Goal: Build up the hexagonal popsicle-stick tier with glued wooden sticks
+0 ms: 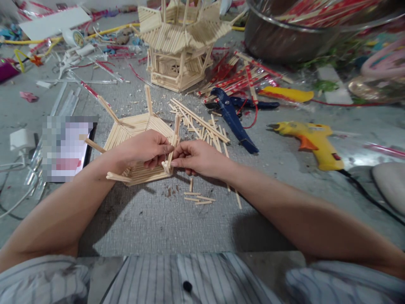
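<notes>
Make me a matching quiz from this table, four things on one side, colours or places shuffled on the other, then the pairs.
1. Glue gun
2. Cutter
3. Stick platform
4. Metal pot

A. Partly hidden by the left hand
B. Mostly yellow
C. At the back right
D. Mostly dark blue

Pairs: 1-B, 2-D, 3-A, 4-C
</notes>
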Demonstrator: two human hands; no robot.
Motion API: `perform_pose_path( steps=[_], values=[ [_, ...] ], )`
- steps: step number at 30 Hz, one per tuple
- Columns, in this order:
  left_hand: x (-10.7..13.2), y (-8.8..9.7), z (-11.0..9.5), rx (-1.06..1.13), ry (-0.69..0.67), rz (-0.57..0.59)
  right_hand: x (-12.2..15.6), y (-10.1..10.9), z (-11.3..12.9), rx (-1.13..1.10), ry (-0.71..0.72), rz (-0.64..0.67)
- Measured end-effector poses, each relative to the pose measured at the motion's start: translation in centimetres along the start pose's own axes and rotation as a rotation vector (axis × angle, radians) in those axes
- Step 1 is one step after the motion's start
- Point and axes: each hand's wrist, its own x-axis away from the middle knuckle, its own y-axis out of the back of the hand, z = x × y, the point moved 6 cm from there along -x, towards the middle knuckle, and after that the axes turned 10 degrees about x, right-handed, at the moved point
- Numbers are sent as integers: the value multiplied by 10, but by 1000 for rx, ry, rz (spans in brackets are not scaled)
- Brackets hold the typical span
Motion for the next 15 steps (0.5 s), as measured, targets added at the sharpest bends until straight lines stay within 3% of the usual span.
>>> perform_pose_path(
  steps=[15],
  values=[
    [1, 2, 3, 184, 32, -52, 5, 3, 5, -49, -70, 126]
  ],
)
